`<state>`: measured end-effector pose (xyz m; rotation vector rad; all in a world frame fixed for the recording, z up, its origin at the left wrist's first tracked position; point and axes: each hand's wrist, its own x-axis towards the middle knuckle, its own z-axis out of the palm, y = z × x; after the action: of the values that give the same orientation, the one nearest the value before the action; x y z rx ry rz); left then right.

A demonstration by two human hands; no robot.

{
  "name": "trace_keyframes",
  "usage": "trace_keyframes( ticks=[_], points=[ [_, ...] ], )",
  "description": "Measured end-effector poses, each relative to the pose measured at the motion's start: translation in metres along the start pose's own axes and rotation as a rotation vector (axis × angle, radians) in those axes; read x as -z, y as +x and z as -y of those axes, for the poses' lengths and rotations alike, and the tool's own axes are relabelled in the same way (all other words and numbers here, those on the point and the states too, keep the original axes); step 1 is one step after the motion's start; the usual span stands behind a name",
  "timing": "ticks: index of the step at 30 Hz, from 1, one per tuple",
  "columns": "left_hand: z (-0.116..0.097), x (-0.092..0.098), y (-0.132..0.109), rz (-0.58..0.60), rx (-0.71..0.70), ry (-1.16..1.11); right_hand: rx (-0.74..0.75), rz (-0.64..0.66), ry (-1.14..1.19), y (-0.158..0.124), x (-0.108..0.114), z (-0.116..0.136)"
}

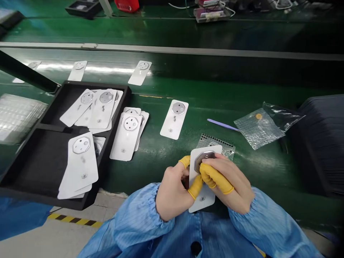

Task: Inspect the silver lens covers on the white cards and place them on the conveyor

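A white rounded rectangular panel point(199, 205) with a grey octagonal part is held tilted in front of my chest. My left hand point(176, 193) grips its left edge, thumb on the front, with yellow finger cots on some fingertips. At the octagon, my right hand point(231, 179) has its yellow-covered fingertips pressed together; what they pinch, if anything, is hidden. Just behind the panel lies a clear sheet with rows of black dots point(215, 141). A similar white panel point(173, 123) lies flat on the green bench, and purple tweezers point(223, 124) rest to its right.
At left, a black two-compartment tray point(40, 127) bears several white panels. More panels point(126, 138) are stacked against its right side. Bubble wrap point(259, 127) and a dark stack of trays point(322, 143) are on the right. A metal rail point(172, 49) crosses behind.
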<state>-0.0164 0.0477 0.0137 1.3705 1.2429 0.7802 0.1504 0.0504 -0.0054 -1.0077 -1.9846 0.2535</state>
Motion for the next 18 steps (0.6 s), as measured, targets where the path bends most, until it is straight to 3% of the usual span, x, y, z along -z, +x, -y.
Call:
trace_keyframes(
  ticks=[6,13,18],
  points=[
    [-0.008,-0.001,-0.004,-0.004,-0.015,0.129,0.032,0.063,0.006,-0.002,0.009,-0.001],
    [-0.018,0.001,-0.004,0.041,-0.011,0.022,0.124,0.168,-0.13,-0.001,0.016,-0.003],
    [-0.018,0.001,-0.005,0.113,-0.013,-0.083,0.163,0.072,-0.116,-0.009,0.013,-0.005]
  ],
)
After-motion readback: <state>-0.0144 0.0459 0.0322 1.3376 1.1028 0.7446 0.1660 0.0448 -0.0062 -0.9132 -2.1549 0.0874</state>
